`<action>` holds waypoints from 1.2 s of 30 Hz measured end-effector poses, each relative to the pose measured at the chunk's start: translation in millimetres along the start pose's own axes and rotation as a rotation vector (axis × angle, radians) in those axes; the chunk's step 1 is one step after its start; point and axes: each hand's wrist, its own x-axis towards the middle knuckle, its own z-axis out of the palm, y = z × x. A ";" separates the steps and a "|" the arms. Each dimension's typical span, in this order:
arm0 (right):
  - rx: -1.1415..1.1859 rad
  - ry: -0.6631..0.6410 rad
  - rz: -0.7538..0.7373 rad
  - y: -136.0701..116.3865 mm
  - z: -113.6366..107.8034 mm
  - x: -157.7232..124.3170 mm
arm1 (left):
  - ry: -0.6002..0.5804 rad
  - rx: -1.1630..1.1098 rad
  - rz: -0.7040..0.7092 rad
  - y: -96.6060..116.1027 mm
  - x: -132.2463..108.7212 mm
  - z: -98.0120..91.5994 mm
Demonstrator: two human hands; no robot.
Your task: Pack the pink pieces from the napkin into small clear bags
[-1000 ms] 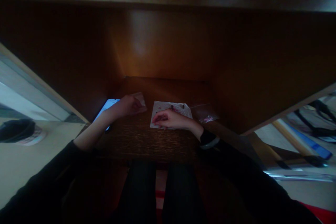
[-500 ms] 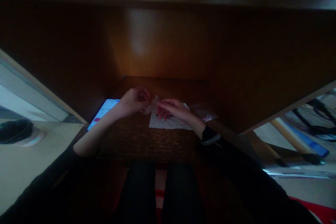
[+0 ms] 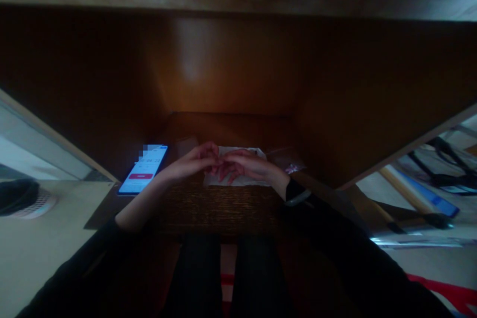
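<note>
My left hand [image 3: 194,161] and my right hand [image 3: 244,165] meet fingertip to fingertip just above a white paper sheet [image 3: 240,179] on the dark wooden desk [image 3: 219,203]. Both hands have their fingers pinched together over something too small and dim to name. The paper lies under my right hand and is partly hidden by it. A small clear plastic bag [image 3: 290,161] with pink bits lies right of the paper, close to my right wrist.
A lit phone [image 3: 143,169] lies face up at the desk's left edge. Dark wooden walls [image 3: 231,64] close in the desk at the back and sides. A dark round object [image 3: 20,198] sits on the pale surface at far left. Cluttered floor items show at right.
My left hand left the small packet by the phone and came to the middle; my right hand lifted off the paper. Both hands now touch lower, over the paper's left part.
</note>
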 end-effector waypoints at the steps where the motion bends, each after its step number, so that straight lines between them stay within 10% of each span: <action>1: -0.004 -0.008 0.012 0.6 -0.2 0.0 | -0.011 0.007 0.009 -1.1 -1.0 -0.6; 16: 0.066 0.089 -0.052 2.7 1.6 -0.4 | -0.219 0.173 0.025 5.6 0.7 3.7; 36: 0.217 0.040 -0.162 -0.2 3.7 -0.7 | -0.095 -0.274 0.004 -1.5 5.7 8.0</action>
